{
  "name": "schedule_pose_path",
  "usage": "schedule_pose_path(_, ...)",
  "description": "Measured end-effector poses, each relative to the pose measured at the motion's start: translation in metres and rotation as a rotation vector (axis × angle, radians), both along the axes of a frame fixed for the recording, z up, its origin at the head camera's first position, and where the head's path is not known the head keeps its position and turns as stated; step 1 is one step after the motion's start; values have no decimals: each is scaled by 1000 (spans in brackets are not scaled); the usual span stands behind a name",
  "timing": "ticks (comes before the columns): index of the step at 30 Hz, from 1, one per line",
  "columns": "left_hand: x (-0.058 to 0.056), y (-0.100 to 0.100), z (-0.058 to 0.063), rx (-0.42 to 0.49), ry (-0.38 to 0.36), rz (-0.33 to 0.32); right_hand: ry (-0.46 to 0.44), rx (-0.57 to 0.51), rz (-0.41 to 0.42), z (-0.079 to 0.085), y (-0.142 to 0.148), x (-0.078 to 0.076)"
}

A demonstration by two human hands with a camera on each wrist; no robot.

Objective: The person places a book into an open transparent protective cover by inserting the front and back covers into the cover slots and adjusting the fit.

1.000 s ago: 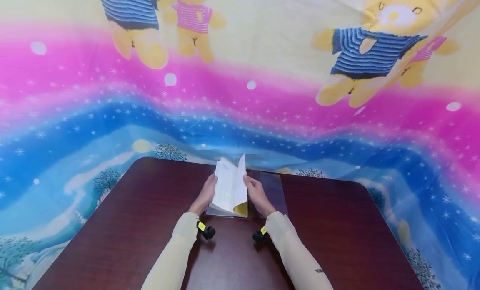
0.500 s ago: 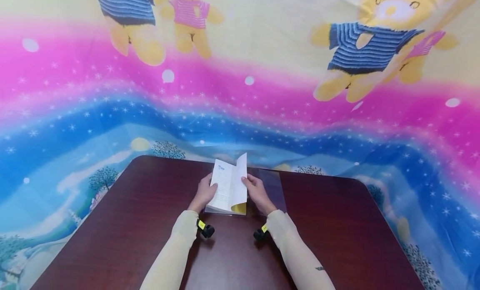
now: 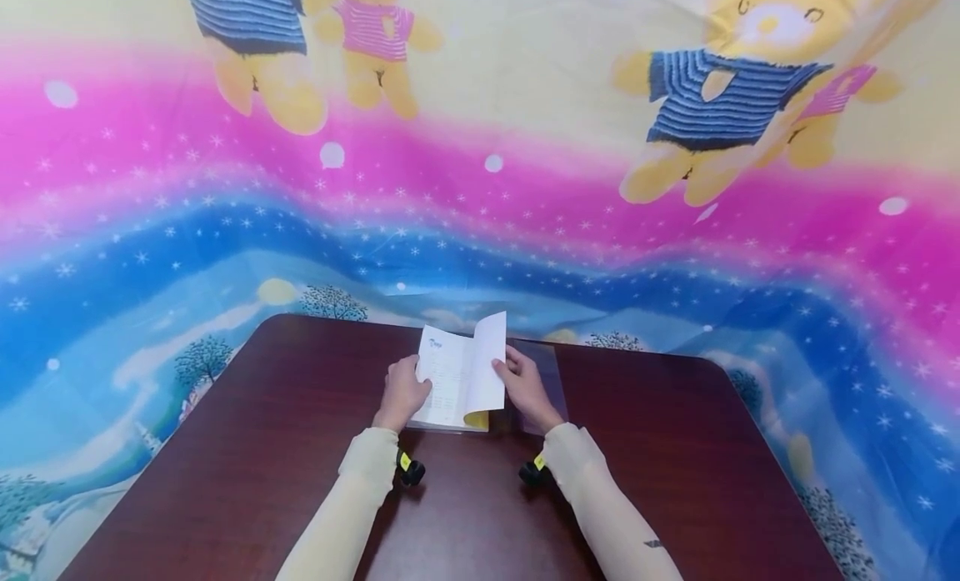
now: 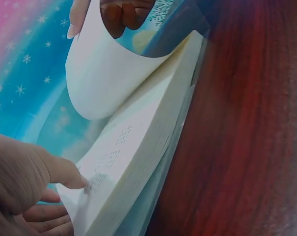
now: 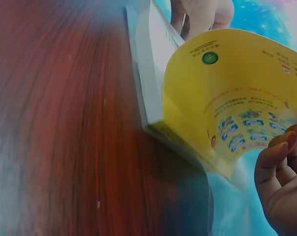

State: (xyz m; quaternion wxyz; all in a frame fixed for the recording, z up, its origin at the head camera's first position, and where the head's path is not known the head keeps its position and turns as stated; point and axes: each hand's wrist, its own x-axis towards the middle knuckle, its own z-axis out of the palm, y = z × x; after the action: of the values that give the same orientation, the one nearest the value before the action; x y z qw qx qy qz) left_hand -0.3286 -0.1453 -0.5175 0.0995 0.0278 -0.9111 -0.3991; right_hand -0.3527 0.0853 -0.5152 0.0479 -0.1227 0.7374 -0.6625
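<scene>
Left hand (image 3: 402,391): clamped with fingers on open book (image 3: 444,373)
Right hand (image 3: 527,387): pinching raised yellow-backed leaf (image 3: 490,364) in fingers
Tabletop (image 3: 225,456): reddish-brown, beneath book

One book (image 3: 442,389) — two hands (image 3: 402,393), two wrist cameras (image 3: 411,473) — one table (image 3: 675,473).

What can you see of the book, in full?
The book is open near the far edge of the table. Its white, paper-looking page bears print too small to read, over a thick page block. A raised, curled leaf is white on one side, printed yellow on the other. The left hand grips the book, thumb on the page; the right hand holds the leaf.
</scene>
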Motion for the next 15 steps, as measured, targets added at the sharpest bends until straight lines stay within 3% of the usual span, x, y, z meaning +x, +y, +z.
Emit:
schedule_pose_path(10, 9, -1, 3, -131, -16, 6, 173, 162, -56, -4, 13, 1)
schedule_pose_path(15, 7, 3, 5, -155, 84, -53, 245, 206, -72, -7, 15, 0)
